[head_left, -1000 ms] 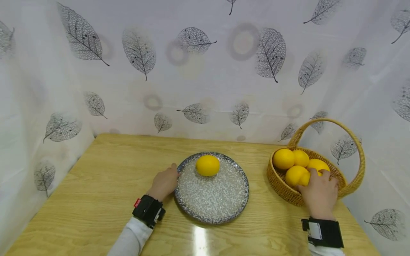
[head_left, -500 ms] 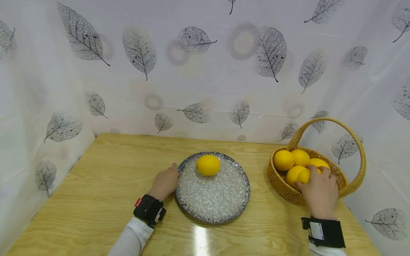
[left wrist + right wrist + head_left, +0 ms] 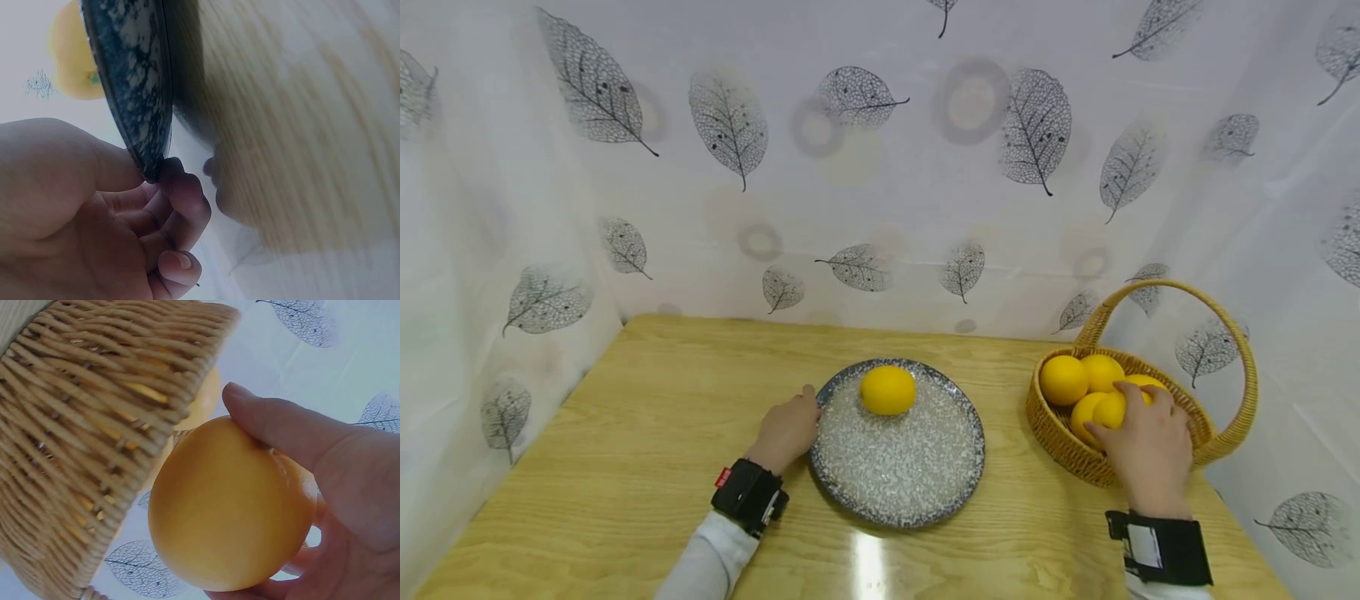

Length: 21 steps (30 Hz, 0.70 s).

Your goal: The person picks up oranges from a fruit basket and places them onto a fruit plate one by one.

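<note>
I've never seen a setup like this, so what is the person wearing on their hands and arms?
Both hands are bare. The left hand and right hand each have a black band strapped at the wrist, the left with a small red tag, the right with a white label. White sleeves cover the forearms.

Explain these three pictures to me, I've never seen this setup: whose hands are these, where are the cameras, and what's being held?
No machine here: a person works with bare hands, wearing one camera on the head and one on each wrist. The head view looks down on a wooden table. On it sit a speckled plate with one orange and a wicker basket of oranges. The left hand grips the plate's rim; the left wrist view shows that edge close up. The right hand grips another orange at the basket, filling the right wrist view.
</note>
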{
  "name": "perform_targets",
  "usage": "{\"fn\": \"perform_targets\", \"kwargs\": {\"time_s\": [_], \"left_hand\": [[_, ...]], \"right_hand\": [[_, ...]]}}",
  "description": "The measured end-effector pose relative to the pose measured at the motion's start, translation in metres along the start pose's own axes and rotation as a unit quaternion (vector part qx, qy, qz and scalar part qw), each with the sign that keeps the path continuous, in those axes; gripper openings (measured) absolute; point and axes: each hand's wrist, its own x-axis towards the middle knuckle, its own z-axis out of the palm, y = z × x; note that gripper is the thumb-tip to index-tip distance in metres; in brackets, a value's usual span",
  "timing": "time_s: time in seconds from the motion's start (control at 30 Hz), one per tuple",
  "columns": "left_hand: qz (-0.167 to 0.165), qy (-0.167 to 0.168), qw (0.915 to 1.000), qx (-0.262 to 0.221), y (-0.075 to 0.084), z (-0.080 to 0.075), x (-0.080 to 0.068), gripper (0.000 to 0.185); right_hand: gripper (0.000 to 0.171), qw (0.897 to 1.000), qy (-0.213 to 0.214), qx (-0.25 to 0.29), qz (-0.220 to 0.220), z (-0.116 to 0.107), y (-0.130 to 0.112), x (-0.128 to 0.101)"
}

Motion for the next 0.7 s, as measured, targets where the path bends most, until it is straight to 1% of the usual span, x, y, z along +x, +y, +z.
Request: {"fn": "perform_targets", "kwargs": {"time_s": [0.17, 0.4, 0.5, 0.6, 0.7], "left_hand": [[0.01, 0.003, 0.9999, 0.003, -0.001, 0.0, -0.001, 0.043], [0.006, 0.007, 1.0, 0.002, -0.002, 0.0, 0.0, 0.037], [0.007, 0.004, 1.0, -0.001, -0.001, -0.001, -0.001, 0.039], [0.008, 0.002, 1.0, -0.004, 0.0, -0.002, -0.003, 0.041], [0.011, 0.004, 0.9999, -0.007, 0.0, -0.003, -0.004, 0.041]], "right_hand": [[0.07, 1.0, 0.014, 0.007, -0.024, -0.001, -0.011, 0.001], [0.07, 0.996, 0.049, 0.008, -0.077, 0.004, -0.035, 0.005], [0.069, 0.994, 0.062, 0.011, -0.094, 0.007, -0.045, 0.007], [0.068, 0.992, 0.061, 0.027, -0.103, 0.01, -0.055, 0.008], [0.068, 0.992, 0.049, 0.061, -0.102, 0.014, -0.064, 0.01]]}}
